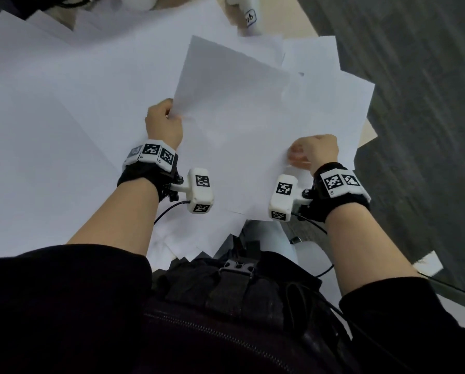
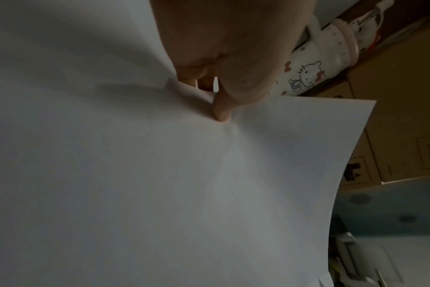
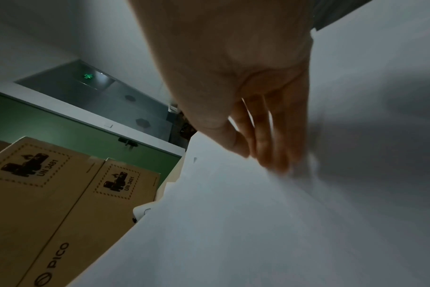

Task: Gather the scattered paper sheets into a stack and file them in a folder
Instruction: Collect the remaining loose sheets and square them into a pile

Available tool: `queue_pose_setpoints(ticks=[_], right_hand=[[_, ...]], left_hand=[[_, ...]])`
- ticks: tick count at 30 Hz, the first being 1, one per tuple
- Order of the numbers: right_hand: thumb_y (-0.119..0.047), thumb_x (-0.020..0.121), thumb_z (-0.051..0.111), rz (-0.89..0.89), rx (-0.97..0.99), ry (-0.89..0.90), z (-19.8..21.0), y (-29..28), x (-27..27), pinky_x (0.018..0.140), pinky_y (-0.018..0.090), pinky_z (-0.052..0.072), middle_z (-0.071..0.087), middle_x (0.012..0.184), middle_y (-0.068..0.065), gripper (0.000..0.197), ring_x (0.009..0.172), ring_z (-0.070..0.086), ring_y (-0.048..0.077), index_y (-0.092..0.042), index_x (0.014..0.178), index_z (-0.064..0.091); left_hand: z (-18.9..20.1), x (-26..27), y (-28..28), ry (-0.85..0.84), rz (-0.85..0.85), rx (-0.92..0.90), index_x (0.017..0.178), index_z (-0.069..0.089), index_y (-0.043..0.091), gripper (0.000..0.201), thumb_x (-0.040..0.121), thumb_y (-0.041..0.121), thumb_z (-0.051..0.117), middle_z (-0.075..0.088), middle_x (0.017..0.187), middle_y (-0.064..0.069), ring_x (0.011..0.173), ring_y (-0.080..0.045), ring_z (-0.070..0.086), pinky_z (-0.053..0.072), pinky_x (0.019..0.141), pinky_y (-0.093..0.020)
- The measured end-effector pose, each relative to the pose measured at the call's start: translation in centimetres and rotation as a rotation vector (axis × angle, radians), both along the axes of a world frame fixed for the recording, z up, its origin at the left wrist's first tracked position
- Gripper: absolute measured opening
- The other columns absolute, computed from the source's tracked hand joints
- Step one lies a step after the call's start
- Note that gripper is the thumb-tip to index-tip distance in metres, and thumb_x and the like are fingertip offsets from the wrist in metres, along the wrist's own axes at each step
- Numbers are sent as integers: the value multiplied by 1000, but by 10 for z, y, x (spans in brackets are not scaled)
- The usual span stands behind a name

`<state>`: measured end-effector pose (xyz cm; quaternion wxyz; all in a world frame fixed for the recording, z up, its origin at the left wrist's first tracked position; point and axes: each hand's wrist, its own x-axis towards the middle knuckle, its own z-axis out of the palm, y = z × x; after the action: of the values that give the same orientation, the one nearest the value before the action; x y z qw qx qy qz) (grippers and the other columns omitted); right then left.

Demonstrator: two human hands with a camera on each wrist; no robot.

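Several white paper sheets (image 1: 50, 130) lie scattered and overlapping over the table. I hold a loose bundle of sheets (image 1: 234, 103) above them, tilted toward the right. My left hand (image 1: 171, 115) pinches the bundle's left edge. In the left wrist view my left hand (image 2: 216, 108) has its thumb pressing a dent into the sheet (image 2: 209, 174). My right hand (image 1: 297, 157) is curled at the bundle's near right edge. In the right wrist view my right hand (image 3: 258, 153) is blurred, thumb over the paper (image 3: 233, 223) and fingers behind its edge.
A white labelled bottle (image 1: 249, 17) stands at the table's far edge. A cartoon-print cup (image 2: 304, 73) stands nearby, and cardboard boxes (image 3: 62, 194) are stacked beyond the table. Dark floor (image 1: 414, 103) lies past the table's right edge, which some sheets overhang.
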<state>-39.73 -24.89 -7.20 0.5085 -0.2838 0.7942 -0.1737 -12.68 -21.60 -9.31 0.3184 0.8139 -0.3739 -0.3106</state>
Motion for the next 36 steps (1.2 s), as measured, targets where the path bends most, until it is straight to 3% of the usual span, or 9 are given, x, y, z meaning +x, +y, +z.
queue_pose_setpoints(ticks=[3, 6, 9, 12, 17, 22, 26, 30, 36], right_hand=[[-6, 85, 58, 126, 170, -85, 0, 7, 2, 63, 39, 58, 65, 68, 17, 11, 54, 65, 29, 3, 80, 60], [-11, 86, 57, 177, 170, -88, 2, 12, 6, 67, 39, 58, 64, 69, 17, 15, 53, 63, 28, 4, 84, 59], [-11, 87, 58, 171, 143, -100, 3, 13, 6, 74, 44, 56, 64, 73, 19, 18, 57, 63, 30, 7, 90, 58], [-9, 88, 59, 165, 143, -119, 6, 15, 6, 74, 44, 56, 62, 74, 19, 16, 59, 61, 31, 7, 86, 57], [-7, 88, 59, 143, 140, -107, 7, 17, 7, 67, 39, 56, 62, 66, 17, 17, 59, 61, 29, 4, 75, 55], [-5, 88, 59, 125, 140, -99, 6, 18, 9, 58, 33, 56, 61, 52, 13, 18, 55, 60, 26, 3, 73, 53], [-3, 87, 61, 93, 127, -100, 5, 18, 10, 51, 31, 56, 60, 52, 13, 19, 52, 59, 25, 4, 71, 53], [-3, 87, 60, 96, 120, -108, 3, 19, 11, 52, 31, 56, 60, 64, 17, 19, 57, 59, 26, 4, 71, 53], [-13, 86, 64, 152, 92, -89, 6, 18, 8, 74, 38, 57, 66, 79, 17, 16, 63, 63, 25, 2, 90, 59]], left_hand=[[6, -2, 0, -57, -79, 85, 89, 63, 1, 24, 82, -7, 42, 49, 78, -10, 74, -23, 40, 28, 62, -23], [5, -4, 1, -125, -174, 174, 96, 66, 1, 33, 79, -8, 40, 57, 95, -25, 89, -36, 53, 39, 69, -30], [3, -11, 5, -169, -203, 238, 117, 63, 13, 39, 83, 1, 50, 41, 134, -14, 124, -32, 35, 41, 97, -32], [7, -18, 6, -204, -257, 293, 121, 59, 18, 42, 81, 7, 56, 33, 141, -2, 131, -26, 25, 33, 102, -33], [15, -17, 2, -97, -228, 294, 81, 52, 17, 13, 75, 6, 54, 45, 114, -8, 123, -30, 31, 42, 93, -35], [17, -19, 2, -1, -152, 255, 126, 53, 18, 47, 80, 10, 59, 29, 138, -5, 127, -24, 31, 34, 101, -23], [22, -16, 4, 102, -36, 169, 123, 48, 17, 53, 75, 8, 68, 35, 129, -4, 103, -14, 49, 38, 87, -11], [29, -15, 5, 203, 62, 144, 127, 39, 12, 63, 73, 8, 72, 55, 108, 2, 95, -15, 57, 46, 87, -22], [40, -13, 7, 210, -111, 181, 100, 65, 7, 19, 82, 9, 68, 64, 98, -8, 89, -21, 61, 51, 87, -34]])
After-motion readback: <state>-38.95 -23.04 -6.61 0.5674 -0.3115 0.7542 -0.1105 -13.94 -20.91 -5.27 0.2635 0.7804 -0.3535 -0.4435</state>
